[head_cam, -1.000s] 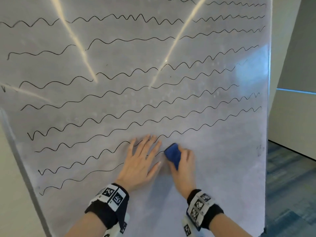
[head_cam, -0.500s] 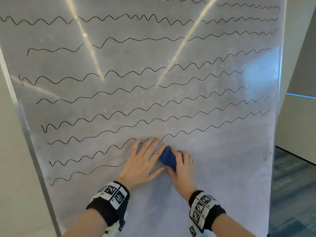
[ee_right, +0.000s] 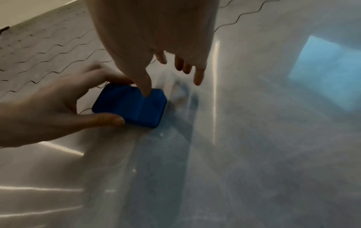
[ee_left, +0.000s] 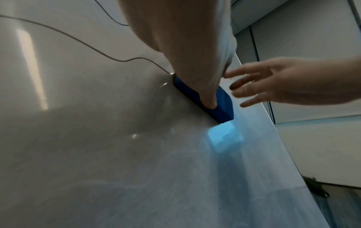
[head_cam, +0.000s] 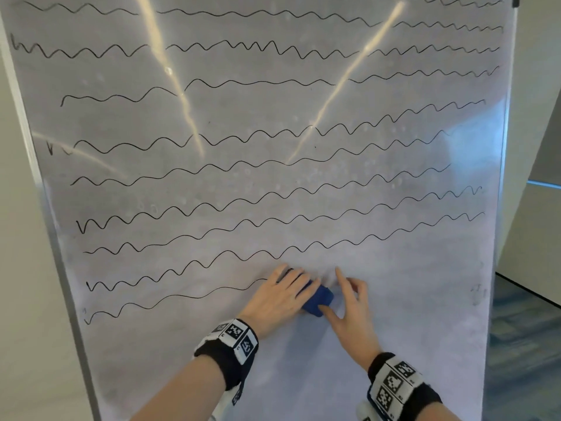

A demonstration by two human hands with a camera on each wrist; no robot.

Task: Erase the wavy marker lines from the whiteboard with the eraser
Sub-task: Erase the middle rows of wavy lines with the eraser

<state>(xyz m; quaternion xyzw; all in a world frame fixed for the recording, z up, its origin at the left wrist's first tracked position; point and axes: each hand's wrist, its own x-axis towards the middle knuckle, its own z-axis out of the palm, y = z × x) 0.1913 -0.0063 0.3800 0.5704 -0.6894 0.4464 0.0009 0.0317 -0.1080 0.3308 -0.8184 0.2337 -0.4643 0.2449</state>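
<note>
The whiteboard carries several black wavy lines across its upper and left parts. My left hand grips the blue eraser against the board, thumb on one edge and fingers on the other. The lowest line ends at this hand. My right hand is just right of it, fingers spread, and only its thumb touches the eraser. In the left wrist view the eraser sits under my thumb and the right hand hovers open beside it.
The board's metal frame runs down the left, with a pale wall beyond it. Blue-grey carpet and another wall lie to the right. Faint smudges mark the board near its right edge. Its lower right part is wiped.
The eraser has passed from my right hand to my left. The left hand, flat on the board before, now grips it, and the right hand's fingers have opened.
</note>
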